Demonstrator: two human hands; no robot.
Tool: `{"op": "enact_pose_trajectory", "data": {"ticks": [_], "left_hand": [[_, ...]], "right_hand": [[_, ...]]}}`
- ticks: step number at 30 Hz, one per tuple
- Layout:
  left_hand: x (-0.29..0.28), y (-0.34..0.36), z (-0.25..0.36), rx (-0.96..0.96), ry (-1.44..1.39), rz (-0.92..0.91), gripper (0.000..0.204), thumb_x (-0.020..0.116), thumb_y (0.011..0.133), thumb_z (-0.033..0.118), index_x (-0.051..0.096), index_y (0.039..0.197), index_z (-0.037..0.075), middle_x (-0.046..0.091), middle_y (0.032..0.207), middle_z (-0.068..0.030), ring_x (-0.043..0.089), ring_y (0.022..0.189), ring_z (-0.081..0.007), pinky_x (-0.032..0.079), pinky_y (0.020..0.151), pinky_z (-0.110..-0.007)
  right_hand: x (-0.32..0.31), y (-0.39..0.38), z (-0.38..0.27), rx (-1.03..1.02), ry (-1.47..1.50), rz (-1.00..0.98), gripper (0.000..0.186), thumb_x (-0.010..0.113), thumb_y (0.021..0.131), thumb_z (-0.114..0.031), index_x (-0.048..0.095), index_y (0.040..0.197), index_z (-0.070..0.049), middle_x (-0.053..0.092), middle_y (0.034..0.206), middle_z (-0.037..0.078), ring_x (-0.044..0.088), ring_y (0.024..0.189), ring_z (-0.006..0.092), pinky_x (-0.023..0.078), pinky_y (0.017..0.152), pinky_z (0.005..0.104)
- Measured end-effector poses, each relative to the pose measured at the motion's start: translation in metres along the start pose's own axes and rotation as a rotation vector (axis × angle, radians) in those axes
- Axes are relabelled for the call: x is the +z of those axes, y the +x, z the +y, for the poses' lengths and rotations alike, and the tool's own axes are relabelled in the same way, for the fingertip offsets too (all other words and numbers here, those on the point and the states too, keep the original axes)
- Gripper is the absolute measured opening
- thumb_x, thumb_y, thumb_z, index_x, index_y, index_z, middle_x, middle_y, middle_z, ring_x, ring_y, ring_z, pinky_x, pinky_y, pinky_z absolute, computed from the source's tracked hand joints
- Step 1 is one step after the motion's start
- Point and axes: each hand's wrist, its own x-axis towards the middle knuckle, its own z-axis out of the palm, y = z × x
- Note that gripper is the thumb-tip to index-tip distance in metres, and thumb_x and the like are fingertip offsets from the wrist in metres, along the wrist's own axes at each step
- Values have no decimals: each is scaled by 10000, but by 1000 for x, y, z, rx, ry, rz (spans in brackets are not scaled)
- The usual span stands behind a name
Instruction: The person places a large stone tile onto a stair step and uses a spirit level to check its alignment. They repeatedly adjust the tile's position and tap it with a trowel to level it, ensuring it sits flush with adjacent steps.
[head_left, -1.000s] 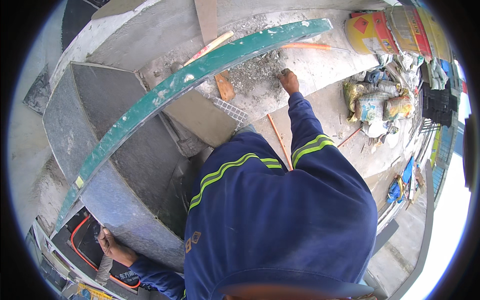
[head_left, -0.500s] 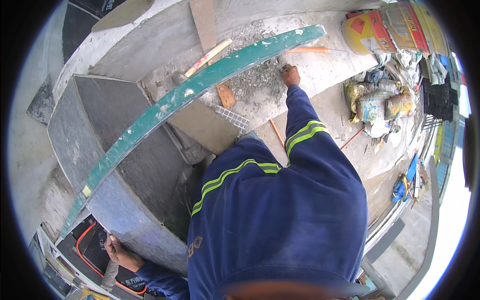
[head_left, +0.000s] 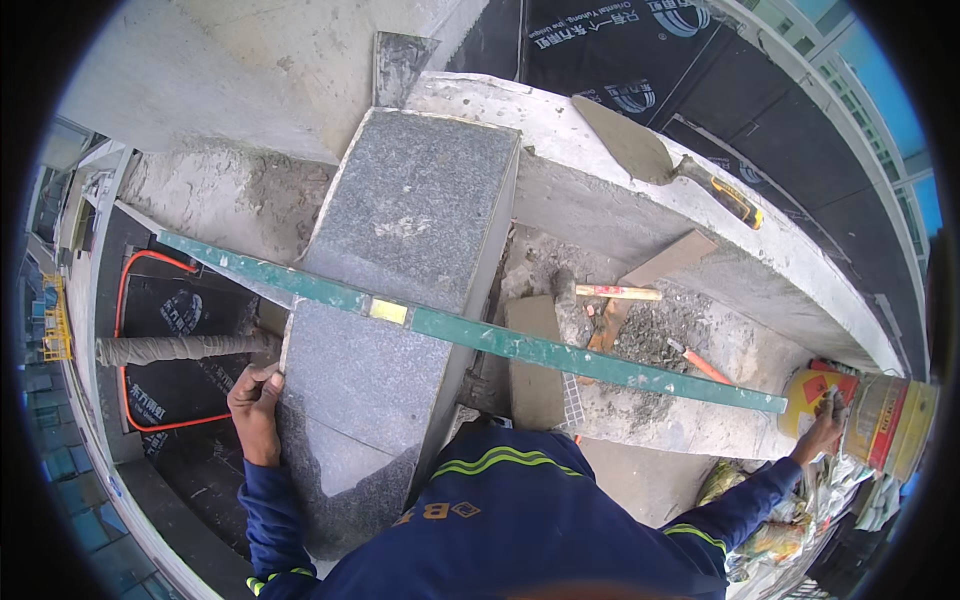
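Green spirit level lies L to R over grey granite slabs, its R stretch out over the rubble strip, R tip near a yellow-red bucket. Vial sits above the stone.

L hand: thumb + fingers drawn nearly together at slabs' L edge; can't make out if anything's pinched. R hand: fingers curled, beside bucket, just past level's R tip; contents, if any, unclear.

Status, my read: part-way. Done: slabs down, level across them. Undone or unfinished, by look: rough mortar bare far L; dark, damp-looking patch on slabs' near end; faint seam nr it. Trowel parked on far curb, hammer down in rubble, neither in use. Vial reading too small to get.

Writing: black membrane, far R, has white characters, Latin script + round logos, partly legible; more on black sheet at L. Navy sweatshirt: tan lettering, diamond emblem. Bucket: red label, detail lost. Trowel grip: marking too small.
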Motion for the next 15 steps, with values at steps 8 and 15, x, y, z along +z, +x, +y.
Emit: {"op": "enact_pose_trajectory", "data": {"ticks": [8,15], "left_hand": [[1,-3,6,-39,15,46,59,690,958,12,732,991,-12,662,893,35,562,865,-67,422,836,-242],[3,5,-5,-26,-50,43,59,695,941,13,741,975,-1,669,889,28,557,854,-67,412,834,-242]], "right_hand": [[242,-28,-537,-700,372,-1133,193,689,949,-193,732,1051,-35,692,909,11,591,865,96,463,792,257],[493,-152,-592,-616,144,-1589,105,713,870,-139,748,931,-62,699,830,24,627,781,134,500,677,335]]}}
